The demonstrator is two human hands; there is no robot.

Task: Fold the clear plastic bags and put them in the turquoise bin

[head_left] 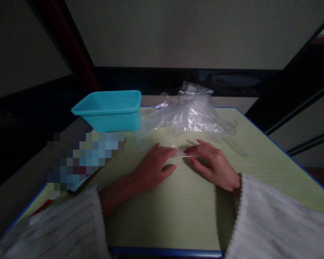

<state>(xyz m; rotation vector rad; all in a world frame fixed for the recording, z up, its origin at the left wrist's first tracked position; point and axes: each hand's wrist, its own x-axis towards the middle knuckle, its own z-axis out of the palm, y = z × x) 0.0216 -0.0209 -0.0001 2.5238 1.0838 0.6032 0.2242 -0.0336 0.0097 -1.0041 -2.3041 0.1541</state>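
A small piece of folded clear plastic (181, 154), with a thin white edge, lies on the table between my two hands. My left hand (158, 166) rests on its left end, fingertips pressing down and the thumb held apart. At the right end, my right hand (212, 162) has its fingertips and thumb close together around the plastic's edge; the little contact area is partly hidden by the fingers. Just beyond both hands spreads a loose pile of clear plastic bags (194, 113).
A turquoise plastic basin (116, 122) stands at the back left of the pale table (162, 223), which has a blue rim. In front of the basin lies a flat, blurred-out object (89, 162). Dark-banded panels (178, 36) rise behind the table.
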